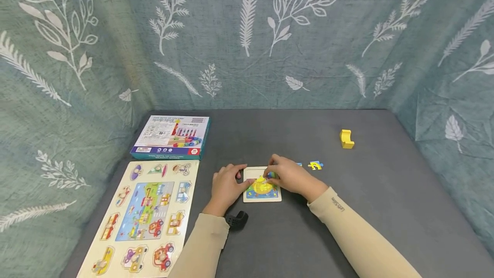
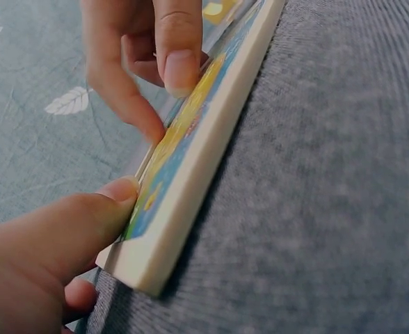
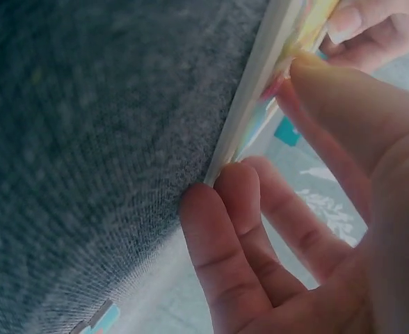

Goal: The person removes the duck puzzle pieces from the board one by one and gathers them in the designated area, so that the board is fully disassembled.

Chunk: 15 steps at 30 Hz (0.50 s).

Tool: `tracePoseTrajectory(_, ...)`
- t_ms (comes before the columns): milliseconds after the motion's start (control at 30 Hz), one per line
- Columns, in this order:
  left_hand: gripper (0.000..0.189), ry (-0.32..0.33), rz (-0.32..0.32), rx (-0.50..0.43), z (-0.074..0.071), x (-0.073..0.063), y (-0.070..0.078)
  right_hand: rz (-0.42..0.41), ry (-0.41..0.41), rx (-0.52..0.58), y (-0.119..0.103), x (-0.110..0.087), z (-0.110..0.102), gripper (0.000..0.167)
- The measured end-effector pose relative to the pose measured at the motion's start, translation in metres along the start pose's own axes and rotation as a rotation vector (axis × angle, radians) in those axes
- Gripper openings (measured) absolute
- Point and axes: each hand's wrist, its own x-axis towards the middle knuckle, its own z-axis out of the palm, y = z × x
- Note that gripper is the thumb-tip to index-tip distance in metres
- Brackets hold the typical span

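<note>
In the head view a small jigsaw puzzle board (image 1: pixel 262 200) with a pale wooden frame and a yellow-and-blue picture lies between the hands. My left hand (image 1: pixel 227 185) holds its left side; the left wrist view shows the thumb (image 2: pixel 117 191) on the frame's edge. Over the board's upper right, my right hand (image 1: pixel 290 176) has thumb and index finger close together on the picture. They seem to pinch a puzzle piece, mostly hidden by the fingertips. In the right wrist view the other right fingers (image 3: pixel 222 243) touch the board's side. A loose yellow-and-blue puzzle piece (image 1: pixel 316 165) lies right of this hand.
Another blue piece (image 1: pixel 299 164) peeks out behind the right hand. A yellow curved block (image 1: pixel 346 139) stands at the back right. On the left are a large wooden peg puzzle (image 1: pixel 117 250) and, behind it, a flat toy box (image 1: pixel 170 136). Printed curtains surround the grey table (image 1: pixel 370 200).
</note>
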Motion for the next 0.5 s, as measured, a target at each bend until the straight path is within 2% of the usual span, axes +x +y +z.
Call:
tracePoseTrajectory(167, 0.055, 0.008, 0.004, 0.004, 0.0014, -0.0009, -0.0008, -0.027, 0.035, -0.011, -0.0009, -0.0022, -0.0003, 0.020)
tracePoseTrajectory(500, 0.055, 0.002, 0.004, 0.002, 0.0014, -0.0001, -0.0014, 0.020, 0.035, 0.019, -0.0012, -0.0004, 0.0005, 0.019)
